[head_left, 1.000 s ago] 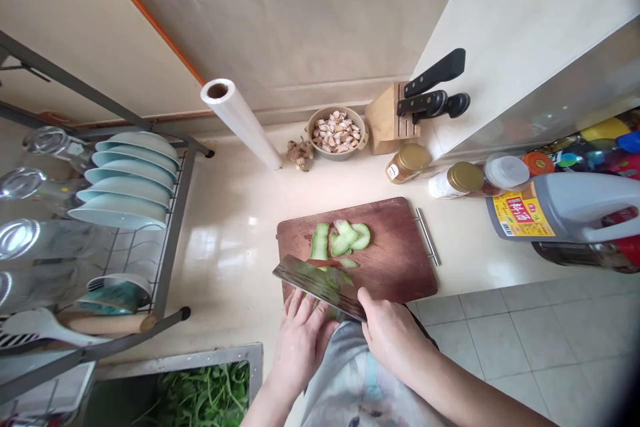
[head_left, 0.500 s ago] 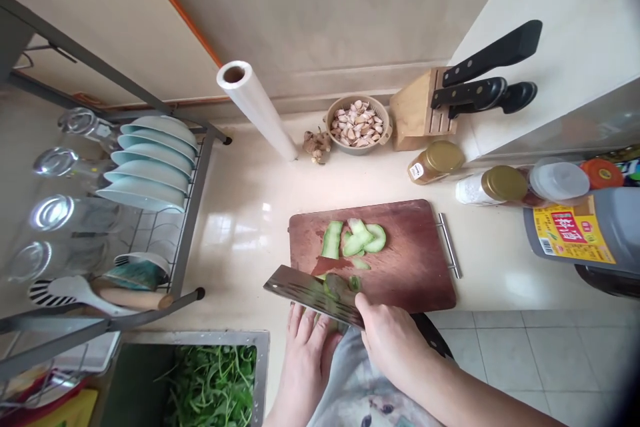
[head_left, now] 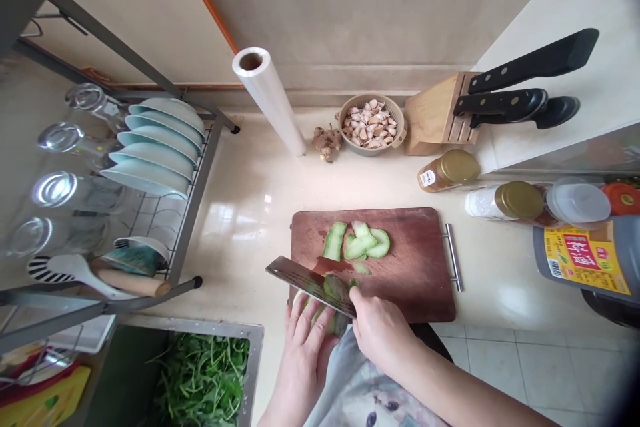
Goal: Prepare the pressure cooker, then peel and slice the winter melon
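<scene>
My right hand [head_left: 383, 327] is wrapped around the handle of a cleaver [head_left: 303, 281]. The broad blade slants across the near left part of a brown cutting board [head_left: 415, 267]. Beneath the blade's near edge, my left hand [head_left: 307, 340] lies over a pale green gourd-like vegetable [head_left: 331, 328], with its fingers bent onto it and close to the blade. Most of that vegetable is hidden by the fingers and the blade. Flat green peels or slices [head_left: 367, 241] rest farther back on the board, and a smaller green scrap [head_left: 361, 268] is near the blade.
Behind the board stand a bowl of garlic cloves [head_left: 371, 124], ginger [head_left: 327, 141], a plastic roll [head_left: 273, 103] and a knife block [head_left: 435, 113]. Jars [head_left: 453, 169] and a large bottle [head_left: 585, 257] are at the right. The dish rack [head_left: 200, 183] and sink with leafy greens [head_left: 205, 380] occupy the left.
The view has shifted slightly. Both hands and the cleaver sit a little farther onto the board, and more of the vegetable shows under my left fingers.
</scene>
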